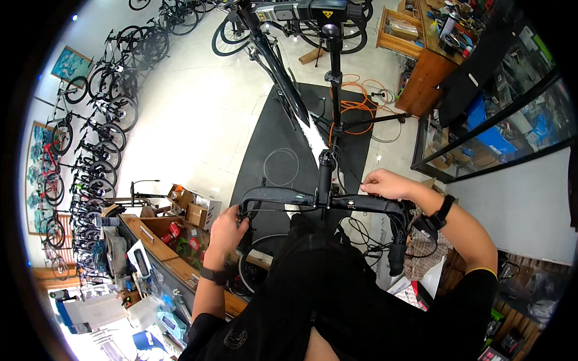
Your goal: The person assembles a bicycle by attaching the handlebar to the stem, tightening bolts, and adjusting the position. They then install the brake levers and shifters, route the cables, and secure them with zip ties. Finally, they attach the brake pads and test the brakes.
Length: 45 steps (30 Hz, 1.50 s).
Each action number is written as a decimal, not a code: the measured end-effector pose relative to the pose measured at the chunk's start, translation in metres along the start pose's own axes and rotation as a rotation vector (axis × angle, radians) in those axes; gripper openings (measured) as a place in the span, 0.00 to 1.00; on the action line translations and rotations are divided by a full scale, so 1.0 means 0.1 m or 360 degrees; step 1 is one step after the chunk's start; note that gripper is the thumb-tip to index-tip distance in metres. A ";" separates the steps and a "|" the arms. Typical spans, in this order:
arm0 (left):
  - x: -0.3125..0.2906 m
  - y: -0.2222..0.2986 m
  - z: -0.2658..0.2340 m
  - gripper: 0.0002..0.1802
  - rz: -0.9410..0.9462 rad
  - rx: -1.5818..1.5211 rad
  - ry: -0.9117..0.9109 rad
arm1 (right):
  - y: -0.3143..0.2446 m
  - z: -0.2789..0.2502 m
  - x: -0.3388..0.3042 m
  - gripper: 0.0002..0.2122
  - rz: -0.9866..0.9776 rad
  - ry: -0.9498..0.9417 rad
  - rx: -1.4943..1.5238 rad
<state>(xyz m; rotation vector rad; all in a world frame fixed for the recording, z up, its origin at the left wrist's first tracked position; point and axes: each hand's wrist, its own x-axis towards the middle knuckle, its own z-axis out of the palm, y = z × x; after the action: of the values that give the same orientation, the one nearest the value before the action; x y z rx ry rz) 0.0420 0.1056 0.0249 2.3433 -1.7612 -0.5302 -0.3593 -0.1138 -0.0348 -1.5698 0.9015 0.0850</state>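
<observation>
A drop handlebar (280,194) spans the space in front of me, joined by a black stem (325,174) to a black and white bicycle frame (313,137). My left hand (226,231) is closed round the bar's left bend, its fingertips partly hidden. Just above the right half of the bar, my right hand (385,183) has thumb and fingers pinched together. A thin dark line runs near those fingertips; whether they hold it is too small to tell. Black cables (364,237) hang below the bar on the right.
A repair stand (336,78) rises beyond the bar over a black mat (256,150). On the mat lie a thin cable loop (281,167) and an orange hose (355,107). A wooden workbench (162,246) stands left, a glass cabinet (481,144) right. Bicycles (102,120) line the left wall.
</observation>
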 end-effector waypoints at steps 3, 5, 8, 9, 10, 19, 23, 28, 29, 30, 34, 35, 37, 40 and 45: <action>-0.04 -0.03 0.11 0.20 0.0024 -0.0031 0.0139 | -0.06 0.01 0.16 0.12 -0.0012 0.0027 -0.0087; -0.04 -0.02 0.16 0.21 0.0003 -0.0070 0.0185 | -0.09 -0.01 0.19 0.11 -0.0029 -0.0032 -0.0248; -0.07 0.02 0.18 0.21 -0.0072 -0.0135 0.0172 | -0.07 -0.03 0.20 0.09 -0.0069 -0.0031 -0.0282; -0.08 0.04 0.17 0.21 -0.0068 -0.0134 0.0189 | -0.10 -0.04 0.17 0.09 -0.0078 -0.0041 -0.0289; -0.09 0.06 0.18 0.21 -0.0063 -0.0134 0.0206 | -0.14 -0.04 0.14 0.09 -0.0131 -0.0037 -0.0382; -0.04 0.08 0.13 0.22 -0.0189 0.0037 0.0132 | -0.21 -0.11 0.04 0.09 -0.0221 -0.0124 -0.0506; -0.04 0.24 -0.02 0.25 -0.0028 0.0125 0.0186 | -0.19 -0.11 0.14 0.10 -0.0213 -0.0166 -0.0578; 0.09 1.23 -0.06 0.40 0.0532 -0.0022 0.0068 | -0.14 -0.09 0.53 0.12 -0.0061 -0.0134 -0.0099; 0.14 1.43 0.00 0.44 0.0569 -0.0030 -0.0061 | -0.17 -0.09 0.60 0.12 -0.0037 -0.0094 -0.0089; 0.19 1.59 0.04 0.45 0.0573 0.0101 -0.0150 | -0.25 -0.08 0.62 0.13 0.0044 -0.0062 -0.0002; 0.37 1.80 0.32 0.48 0.0647 0.0466 -0.0259 | -0.11 -0.02 0.84 0.14 -0.0020 0.0032 0.0038; 0.40 1.78 0.40 0.48 0.0667 0.0519 -0.0227 | -0.08 -0.04 0.85 0.14 -0.0077 0.0063 -0.0080; 0.38 1.75 0.42 0.47 0.0669 0.0517 -0.0178 | -0.18 -0.06 0.75 0.14 -0.0183 0.0108 -0.0302; 0.38 1.74 0.41 0.46 0.0688 0.0504 -0.0156 | -0.37 -0.06 0.61 0.14 -0.0199 0.0112 -0.0426; 0.35 1.77 0.42 0.46 0.0674 0.0497 -0.0158 | -0.35 -0.05 0.60 0.13 -0.0247 0.0079 -0.0509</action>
<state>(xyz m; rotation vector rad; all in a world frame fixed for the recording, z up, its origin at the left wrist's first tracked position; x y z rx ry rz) -0.1239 0.0237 0.0396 2.0454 -2.4530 -0.3270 -0.3001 -0.1500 -0.0374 -1.9419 0.8302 0.0826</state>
